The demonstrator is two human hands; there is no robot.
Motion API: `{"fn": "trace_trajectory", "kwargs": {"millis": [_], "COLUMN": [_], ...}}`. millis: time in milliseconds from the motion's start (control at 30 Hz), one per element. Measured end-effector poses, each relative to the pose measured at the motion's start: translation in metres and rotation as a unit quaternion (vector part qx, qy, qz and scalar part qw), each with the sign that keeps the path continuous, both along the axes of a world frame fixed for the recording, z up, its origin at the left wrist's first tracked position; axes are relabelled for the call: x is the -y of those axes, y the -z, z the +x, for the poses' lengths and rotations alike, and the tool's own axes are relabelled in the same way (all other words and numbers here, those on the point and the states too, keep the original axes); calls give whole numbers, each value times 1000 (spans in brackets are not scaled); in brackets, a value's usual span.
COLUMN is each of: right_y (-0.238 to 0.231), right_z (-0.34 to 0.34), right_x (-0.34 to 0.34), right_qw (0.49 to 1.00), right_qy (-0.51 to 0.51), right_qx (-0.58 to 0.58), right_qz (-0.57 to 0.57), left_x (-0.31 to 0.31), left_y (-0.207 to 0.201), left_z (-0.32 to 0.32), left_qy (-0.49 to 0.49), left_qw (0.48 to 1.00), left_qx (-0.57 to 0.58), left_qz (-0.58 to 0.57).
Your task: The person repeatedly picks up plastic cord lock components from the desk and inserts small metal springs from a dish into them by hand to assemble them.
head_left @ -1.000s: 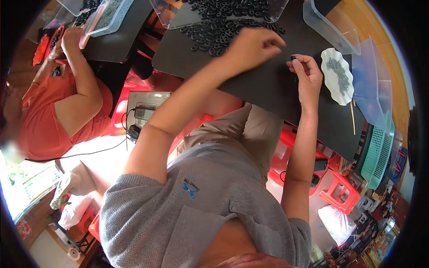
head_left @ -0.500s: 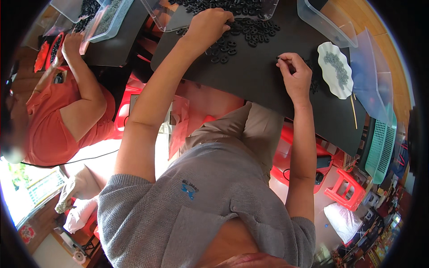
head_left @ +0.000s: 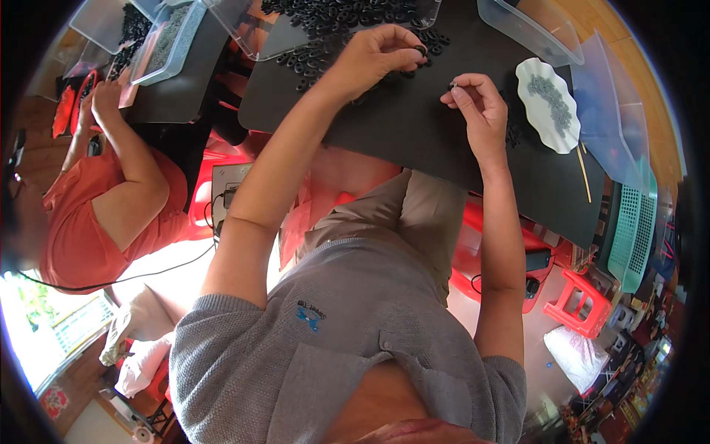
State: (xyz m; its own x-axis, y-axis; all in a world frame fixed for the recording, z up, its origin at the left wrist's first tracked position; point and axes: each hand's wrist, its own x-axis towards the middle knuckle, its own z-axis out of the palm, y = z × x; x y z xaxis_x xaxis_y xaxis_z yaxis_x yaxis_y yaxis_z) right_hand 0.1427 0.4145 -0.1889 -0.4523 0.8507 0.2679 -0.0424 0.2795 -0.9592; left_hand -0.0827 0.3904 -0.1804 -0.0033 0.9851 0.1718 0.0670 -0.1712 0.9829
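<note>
My left hand (head_left: 379,63) is closed in a pinch on a small black oval piece (head_left: 421,51), held at the fingertips above the dark table (head_left: 414,140). Behind and left of it lies a heap of similar black two-holed pieces (head_left: 310,63). To the right, my right hand (head_left: 481,115) pinches a tiny greyish piece (head_left: 453,85) between thumb and finger, too small to name. The two hands are apart. Next to my right hand stands a white scalloped dish (head_left: 534,122) with small grey translucent pieces (head_left: 551,102) in it. Some small black pieces (head_left: 512,135) lie partly hidden behind that hand.
Clear plastic bins (head_left: 529,33) stand along the far side. A thin wooden stick (head_left: 585,174) lies beside the dish, near a green basket (head_left: 633,233). On the left, a person in a red top (head_left: 111,222) works at another table. A red stool (head_left: 578,303) is lower right.
My left hand has moved right from the heap, bringing a black piece in its fingertips toward my right hand. My right hand has shifted slightly up and left.
</note>
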Motion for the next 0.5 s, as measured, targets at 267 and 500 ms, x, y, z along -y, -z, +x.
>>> {"fn": "trace_trajectory", "kwargs": {"millis": [267,500], "right_y": [-4,-7], "right_z": [4,5], "right_x": [-15,-22], "right_qw": [999,999], "right_qy": [29,24], "right_qx": [-1,-38], "right_qz": [-13,10], "left_x": [-15,-15], "left_y": [5,7], "left_z": [30,38], "left_qy": [69,98], "left_qw": [964,934], "left_qx": [239,328], "left_qz": [-95,-100]}}
